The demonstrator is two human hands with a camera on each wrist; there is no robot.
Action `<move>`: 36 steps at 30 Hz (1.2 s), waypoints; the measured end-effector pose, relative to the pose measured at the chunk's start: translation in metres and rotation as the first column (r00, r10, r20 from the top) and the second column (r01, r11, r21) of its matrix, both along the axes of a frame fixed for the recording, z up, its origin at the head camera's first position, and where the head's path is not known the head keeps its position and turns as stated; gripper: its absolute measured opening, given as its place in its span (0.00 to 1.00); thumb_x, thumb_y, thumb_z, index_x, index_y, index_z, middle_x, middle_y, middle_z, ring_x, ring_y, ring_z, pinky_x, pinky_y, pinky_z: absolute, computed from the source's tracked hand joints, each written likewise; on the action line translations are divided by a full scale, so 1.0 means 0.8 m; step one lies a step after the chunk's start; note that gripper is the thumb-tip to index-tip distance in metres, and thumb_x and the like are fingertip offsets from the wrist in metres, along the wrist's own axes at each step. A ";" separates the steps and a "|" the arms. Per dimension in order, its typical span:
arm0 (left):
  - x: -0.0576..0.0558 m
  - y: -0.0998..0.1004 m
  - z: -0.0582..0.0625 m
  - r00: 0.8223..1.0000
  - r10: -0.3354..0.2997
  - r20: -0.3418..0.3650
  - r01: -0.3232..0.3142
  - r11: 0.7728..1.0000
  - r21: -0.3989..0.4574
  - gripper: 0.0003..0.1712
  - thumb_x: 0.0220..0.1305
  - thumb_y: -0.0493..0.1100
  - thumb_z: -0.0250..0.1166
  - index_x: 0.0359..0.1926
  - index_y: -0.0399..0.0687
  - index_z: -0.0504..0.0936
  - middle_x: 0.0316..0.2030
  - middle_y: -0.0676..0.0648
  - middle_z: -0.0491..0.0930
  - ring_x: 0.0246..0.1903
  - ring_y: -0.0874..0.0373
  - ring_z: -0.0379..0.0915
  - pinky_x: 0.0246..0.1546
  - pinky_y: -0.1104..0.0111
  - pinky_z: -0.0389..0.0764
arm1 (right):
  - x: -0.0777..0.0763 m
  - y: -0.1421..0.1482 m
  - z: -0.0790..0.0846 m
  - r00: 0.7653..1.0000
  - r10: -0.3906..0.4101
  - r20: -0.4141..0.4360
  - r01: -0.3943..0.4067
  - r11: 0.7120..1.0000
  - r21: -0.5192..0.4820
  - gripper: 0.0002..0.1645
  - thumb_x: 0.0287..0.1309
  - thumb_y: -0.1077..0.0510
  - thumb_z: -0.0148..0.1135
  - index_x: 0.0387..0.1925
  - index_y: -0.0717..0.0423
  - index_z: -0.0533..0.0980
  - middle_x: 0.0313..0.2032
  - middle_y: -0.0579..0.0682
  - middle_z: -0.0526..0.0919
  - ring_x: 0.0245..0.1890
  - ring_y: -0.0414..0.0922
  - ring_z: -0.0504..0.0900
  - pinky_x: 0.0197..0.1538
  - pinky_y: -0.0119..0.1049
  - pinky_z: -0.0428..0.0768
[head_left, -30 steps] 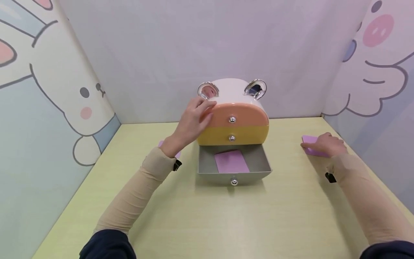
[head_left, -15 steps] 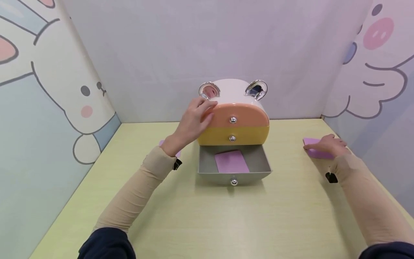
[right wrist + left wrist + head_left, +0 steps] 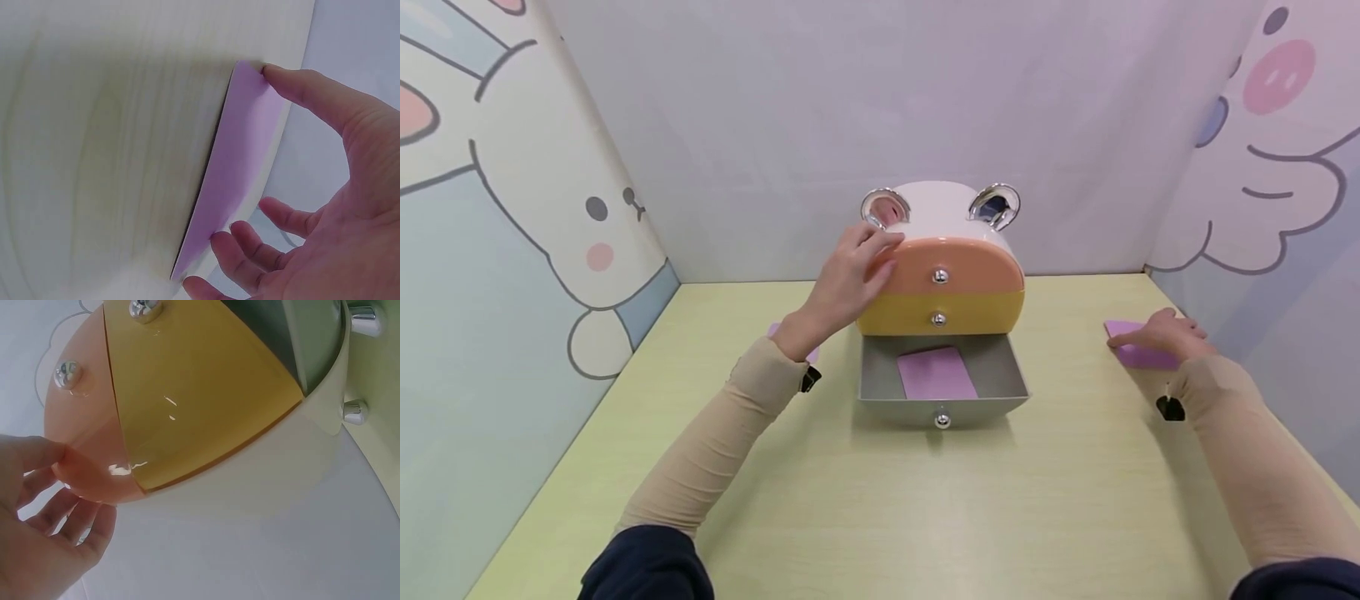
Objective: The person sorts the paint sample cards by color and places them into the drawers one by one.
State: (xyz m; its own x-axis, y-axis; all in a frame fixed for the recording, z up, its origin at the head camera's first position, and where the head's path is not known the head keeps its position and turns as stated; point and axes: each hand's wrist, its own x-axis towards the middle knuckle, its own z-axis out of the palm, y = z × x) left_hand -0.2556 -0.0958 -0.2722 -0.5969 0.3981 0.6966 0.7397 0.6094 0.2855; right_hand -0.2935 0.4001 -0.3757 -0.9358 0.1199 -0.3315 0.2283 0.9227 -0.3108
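A small drawer cabinet [image 3: 940, 312] with a white shell, silver ears and round knobs stands at the middle back. Its orange and yellow drawers are closed; the grey bottom drawer [image 3: 887, 383] is pulled out, with a purple card [image 3: 938, 375] lying inside. My left hand [image 3: 850, 271] grips the cabinet's upper left edge, thumb on the orange front and fingers over the top. Far to the right, my right hand [image 3: 1165, 335] holds another purple card [image 3: 231, 150] low at the table, thumb at one end and fingertips at the other.
A further purple card [image 3: 813, 357] lies on the table left of the cabinet, mostly hidden behind my left wrist. Pale walls with cartoon animals [image 3: 1279, 77] enclose the wood-look table [image 3: 940, 508] at the back and both sides.
My right hand has shifted slightly right, and the purple card under it has slid along with it. The left hand keeps its place on the cabinet.
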 end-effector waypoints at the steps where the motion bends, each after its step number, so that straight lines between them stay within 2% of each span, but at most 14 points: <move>1: 0.000 0.000 0.000 1.000 0.001 0.000 -0.001 1.000 0.000 0.16 0.64 0.36 0.62 0.53 0.41 0.80 0.44 0.41 0.75 0.48 0.47 0.67 0.48 0.59 0.72 | -0.001 0.000 0.000 1.000 -0.002 -0.001 0.002 1.000 -0.002 0.75 0.50 0.26 0.59 0.60 0.89 0.37 0.51 0.93 0.46 0.51 0.84 0.53 0.47 0.73 0.63; 4: 0.000 0.000 0.001 1.000 0.003 0.001 -0.003 1.000 -0.001 0.16 0.64 0.36 0.62 0.53 0.42 0.80 0.44 0.41 0.75 0.48 0.47 0.67 0.48 0.59 0.72 | -0.003 0.001 0.000 1.000 -0.013 0.004 0.013 1.000 -0.005 0.77 0.50 0.27 0.59 0.62 0.89 0.32 0.56 0.95 0.35 0.59 0.88 0.39 0.54 0.79 0.54; 6: 0.000 0.000 0.001 1.000 0.003 0.000 -0.003 1.000 -0.001 0.16 0.64 0.36 0.62 0.53 0.42 0.80 0.44 0.41 0.75 0.48 0.47 0.67 0.48 0.59 0.72 | -0.003 0.000 0.000 1.000 -0.022 0.001 0.022 1.000 0.002 0.78 0.51 0.28 0.60 0.62 0.89 0.29 0.56 0.96 0.28 0.59 0.90 0.31 0.55 0.81 0.49; 8: 0.001 0.000 0.000 1.000 0.003 -0.003 -0.003 1.000 0.001 0.16 0.64 0.36 0.62 0.53 0.41 0.80 0.44 0.41 0.75 0.48 0.47 0.67 0.48 0.59 0.72 | -0.004 -0.001 -0.001 1.000 -0.021 -0.007 0.021 1.000 0.013 0.77 0.51 0.29 0.60 0.62 0.89 0.30 0.56 0.95 0.26 0.58 0.90 0.28 0.54 0.82 0.47; 13: 0.001 0.000 -0.001 1.000 0.002 -0.010 -0.002 1.000 0.007 0.16 0.64 0.36 0.62 0.53 0.41 0.80 0.44 0.41 0.75 0.48 0.47 0.67 0.48 0.59 0.71 | -0.003 -0.004 0.001 0.999 -0.004 -0.044 0.006 0.999 0.047 0.72 0.51 0.31 0.62 0.60 0.89 0.38 0.54 0.96 0.36 0.57 0.89 0.37 0.49 0.81 0.56; 17: 0.001 0.000 -0.002 1.000 0.000 -0.008 0.000 1.000 0.012 0.16 0.64 0.36 0.62 0.53 0.42 0.80 0.44 0.41 0.75 0.48 0.47 0.68 0.49 0.59 0.71 | -0.003 -0.008 0.002 0.999 0.000 -0.053 0.003 0.999 0.054 0.72 0.50 0.30 0.62 0.60 0.87 0.38 0.54 0.95 0.39 0.57 0.88 0.40 0.45 0.81 0.61; 19: 0.001 0.000 -0.002 1.000 0.000 -0.008 0.000 1.000 0.016 0.16 0.64 0.36 0.63 0.53 0.42 0.80 0.44 0.41 0.75 0.48 0.47 0.68 0.49 0.59 0.71 | -0.002 -0.010 0.003 0.998 0.017 -0.063 -0.014 0.998 0.056 0.70 0.49 0.30 0.62 0.59 0.87 0.42 0.51 0.93 0.45 0.54 0.86 0.46 0.43 0.79 0.65; 21: 0.001 0.000 -0.002 1.000 -0.001 -0.006 0.001 1.000 0.017 0.16 0.64 0.36 0.63 0.53 0.42 0.80 0.44 0.41 0.75 0.48 0.47 0.67 0.48 0.59 0.71 | -0.001 -0.012 0.003 0.995 0.050 -0.090 -0.045 0.998 0.053 0.64 0.49 0.31 0.63 0.55 0.86 0.48 0.47 0.87 0.55 0.50 0.81 0.54 0.41 0.71 0.70; 23: 0.000 0.001 -0.002 1.000 0.001 -0.005 -0.001 1.000 0.015 0.16 0.64 0.36 0.63 0.53 0.42 0.80 0.44 0.41 0.75 0.48 0.47 0.67 0.48 0.59 0.71 | 0.001 -0.015 0.003 0.987 0.092 -0.135 -0.086 0.995 0.047 0.57 0.48 0.33 0.64 0.50 0.83 0.56 0.41 0.79 0.63 0.44 0.72 0.60 0.37 0.59 0.72; 25: -0.001 0.001 -0.003 1.000 0.003 -0.003 -0.003 1.000 0.011 0.16 0.64 0.36 0.63 0.53 0.42 0.80 0.44 0.41 0.75 0.48 0.47 0.67 0.48 0.59 0.71 | 0.003 -0.019 0.004 0.975 0.130 -0.180 -0.124 0.991 0.047 0.54 0.47 0.34 0.66 0.48 0.82 0.61 0.38 0.74 0.68 0.40 0.66 0.63 0.35 0.48 0.70; 27: -0.001 0.001 -0.003 1.000 0.007 0.000 -0.007 1.000 0.006 0.16 0.64 0.37 0.63 0.53 0.42 0.80 0.44 0.41 0.75 0.48 0.47 0.67 0.48 0.59 0.71 | 0.006 -0.024 0.006 0.965 0.156 -0.212 -0.148 0.988 0.052 0.53 0.46 0.35 0.66 0.49 0.81 0.63 0.40 0.73 0.71 0.40 0.64 0.66 0.34 0.42 0.67; 31: 0.000 0.001 -0.003 1.000 0.009 0.007 -0.009 1.000 0.004 0.16 0.64 0.36 0.63 0.53 0.42 0.80 0.45 0.41 0.75 0.48 0.47 0.67 0.49 0.59 0.72 | 0.013 -0.038 0.014 0.946 0.188 -0.262 -0.178 0.982 0.063 0.57 0.46 0.34 0.68 0.56 0.79 0.61 0.45 0.77 0.70 0.43 0.66 0.67 0.34 0.42 0.67; 36: 0.001 0.000 -0.001 1.000 0.005 0.007 -0.005 1.000 0.011 0.16 0.64 0.36 0.62 0.53 0.42 0.80 0.45 0.41 0.75 0.48 0.47 0.67 0.49 0.59 0.72 | 0.025 -0.064 0.033 0.924 0.230 -0.305 -0.227 0.973 0.045 0.54 0.44 0.35 0.71 0.58 0.71 0.62 0.48 0.74 0.67 0.47 0.66 0.63 0.37 0.46 0.65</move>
State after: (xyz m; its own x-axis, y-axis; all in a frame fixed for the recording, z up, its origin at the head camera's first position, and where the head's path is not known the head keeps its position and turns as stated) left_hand -0.2546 -0.0961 -0.2728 -0.6040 0.3870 0.6967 0.7344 0.6099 0.2978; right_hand -0.2735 0.3486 -0.3496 -0.9939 -0.1079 -0.0246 -0.0942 0.9413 -0.3241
